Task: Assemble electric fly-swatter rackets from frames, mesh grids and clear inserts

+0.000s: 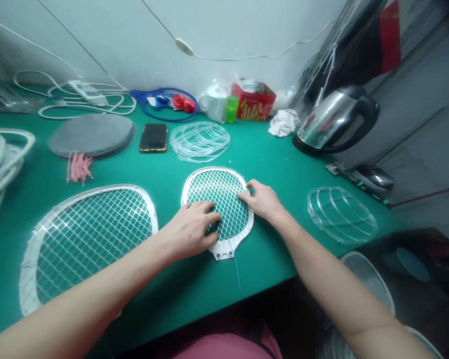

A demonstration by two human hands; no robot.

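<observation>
A small racket-shaped head with a white plastic rim and wire mesh lies flat on the green-topped bench. My left hand is spread over its mesh, with the fingertips near the middle and the thumb near the lower rim. My right hand grips its right rim, with the fingers reaching onto the mesh. A thin blue wire trails from its white neck toward the bench edge. A larger mesh racket head lies to the left of my left forearm.
A clear plastic grid lies to the right, and a stack of clear rings lies ahead. Further back are a phone, a grey round pad, pink wires, a steel kettle and white cables.
</observation>
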